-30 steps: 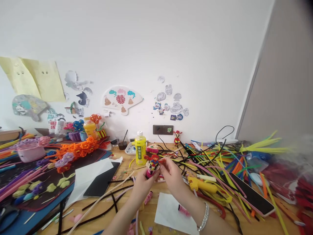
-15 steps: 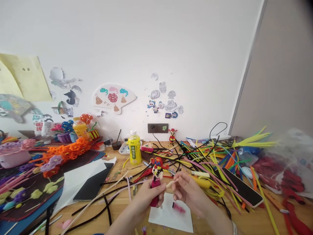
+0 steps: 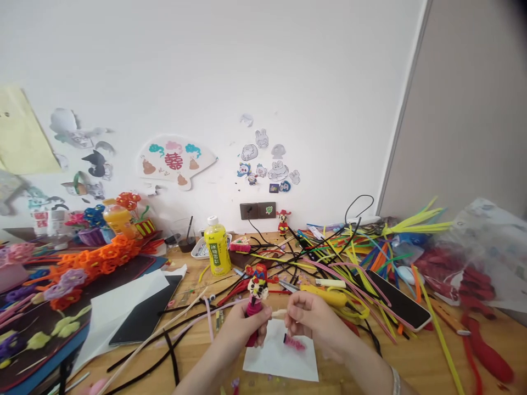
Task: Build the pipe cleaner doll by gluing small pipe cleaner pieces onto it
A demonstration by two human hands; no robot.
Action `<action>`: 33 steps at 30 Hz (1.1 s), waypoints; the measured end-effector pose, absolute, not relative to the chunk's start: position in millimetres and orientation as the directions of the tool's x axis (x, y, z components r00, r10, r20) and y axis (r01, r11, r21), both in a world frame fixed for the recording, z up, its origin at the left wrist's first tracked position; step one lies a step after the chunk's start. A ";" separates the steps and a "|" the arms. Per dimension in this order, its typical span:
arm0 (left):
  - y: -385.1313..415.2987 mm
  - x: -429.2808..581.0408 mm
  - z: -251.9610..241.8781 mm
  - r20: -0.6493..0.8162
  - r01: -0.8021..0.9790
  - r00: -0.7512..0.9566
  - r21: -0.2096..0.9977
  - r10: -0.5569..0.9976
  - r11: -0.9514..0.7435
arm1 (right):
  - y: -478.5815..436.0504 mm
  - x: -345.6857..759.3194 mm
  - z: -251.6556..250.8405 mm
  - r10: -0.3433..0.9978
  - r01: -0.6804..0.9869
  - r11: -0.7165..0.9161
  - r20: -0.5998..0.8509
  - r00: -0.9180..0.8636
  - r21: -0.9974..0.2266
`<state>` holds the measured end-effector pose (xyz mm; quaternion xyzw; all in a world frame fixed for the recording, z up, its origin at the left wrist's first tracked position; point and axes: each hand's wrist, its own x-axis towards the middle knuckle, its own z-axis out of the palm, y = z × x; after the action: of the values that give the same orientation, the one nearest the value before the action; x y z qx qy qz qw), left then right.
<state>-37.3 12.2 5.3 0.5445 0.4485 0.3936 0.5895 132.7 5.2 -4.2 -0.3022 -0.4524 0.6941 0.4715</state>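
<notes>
My left hand (image 3: pixel 247 323) is closed around a doll (image 3: pixel 257 289) that looks made of chenille stems. It has a magenta body, a cream-and-black face and a red hat with blue and yellow, and stands nearly upright in my grip. Just to its right, my right hand (image 3: pixel 308 317) pinches a short cream chenille strip (image 3: pixel 279 313), whose other end reaches toward my left thumb. Whether the strip is joined to the doll I cannot tell. Below both hands lies a sheet of white paper (image 3: pixel 263 362) with a fuzzy pink piece (image 3: pixel 295 343), dark at one end, on it.
A yellow drink bottle (image 3: pixel 218 249) stands behind the doll. Many coloured chenille stems (image 3: pixel 341 247) spread to the right, with yellow-handled pliers (image 3: pixel 329 296) and a phone (image 3: pixel 401 304) among them. A similar red doll (image 3: pixel 283 222) stands by the wall. Orange chenille flowers (image 3: pixel 107 258) lie left.
My view has turned slightly to the right. The fingers of my right hand have curled in more around the cream strip; my left hand keeps its hold on the doll.
</notes>
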 end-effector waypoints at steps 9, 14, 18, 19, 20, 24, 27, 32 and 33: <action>15.2 -42.7 12.0 -0.068 0.278 0.191 0.961 0.979 0.013 | 5.2 131.2 -0.7 0.936 -0.098 0.059 0.089 -0.340 -0.993; 10.4 -37.5 12.3 -0.065 0.312 0.188 0.950 0.980 0.003 | 7.8 129.0 -4.9 0.970 0.202 0.185 0.146 -0.193 -0.962; 7.7 -31.4 13.1 -0.068 0.298 0.174 0.955 0.982 0.014 | 11.9 130.9 -6.2 0.982 -0.027 0.055 0.059 -0.179 -0.998; 7.5 -30.5 13.2 -0.057 0.300 0.168 0.954 0.984 0.004 | 12.3 132.1 -5.9 0.978 -0.090 0.003 0.022 -0.206 -0.996; 7.5 -29.9 13.1 -0.039 0.307 0.161 0.952 0.986 -0.013 | 12.3 133.2 -5.4 0.971 -0.137 -0.043 -0.010 -0.238 -0.990; 7.9 -30.3 10.6 0.055 0.327 0.122 0.941 0.991 -0.093 | 9.1 134.1 -2.9 0.958 -0.180 -0.108 -0.054 -0.282 -0.978; 7.9 -31.5 8.2 0.080 0.329 0.117 0.937 0.990 -0.115 | 6.1 131.5 -1.3 0.961 -0.214 -0.105 -0.044 -0.275 -0.971; 7.0 -30.4 7.3 0.106 0.350 0.098 0.927 0.989 -0.134 | 5.4 127.2 -4.5 0.971 -0.364 -0.135 -0.050 -0.235 -0.921; 6.5 -29.6 7.6 0.102 0.350 0.100 0.928 0.990 -0.131 | 5.8 126.2 -5.9 0.976 -0.363 -0.128 -0.052 -0.211 -0.923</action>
<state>-29.6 6.5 7.6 0.6304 0.5312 0.4100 0.3904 126.2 5.8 -5.9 -0.3660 -0.4189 0.6556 0.5106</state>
